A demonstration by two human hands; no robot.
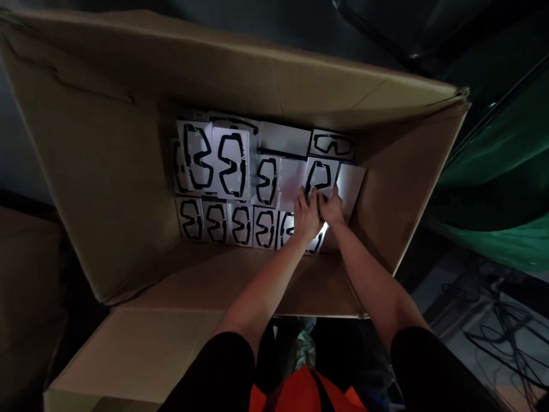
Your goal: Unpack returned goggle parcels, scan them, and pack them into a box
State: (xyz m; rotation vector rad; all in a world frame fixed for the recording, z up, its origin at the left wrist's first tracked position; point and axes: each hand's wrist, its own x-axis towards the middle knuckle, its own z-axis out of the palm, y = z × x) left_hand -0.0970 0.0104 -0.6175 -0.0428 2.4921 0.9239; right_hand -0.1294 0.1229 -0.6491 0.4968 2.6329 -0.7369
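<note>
Dim room, deep carton. White boxes sit in rows, presumably to save space. I see left hand and right hand meeting at one goggle-print box, right of centre inside; whether either grips, can't tell.

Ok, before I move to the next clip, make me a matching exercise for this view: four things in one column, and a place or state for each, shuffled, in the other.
Things:
1. Left hand
2. Cardboard carton
3. Black cables
4. Green material

Places and states:
A. At the right edge of the view, outside the carton, above the lower corner
B. Tangled, toward the lower right corner
C. Brown and open at the top, with white boxes inside
D. Reaching down among the boxes, beside the right hand

Pairs: 1-D, 2-C, 3-B, 4-A
</note>
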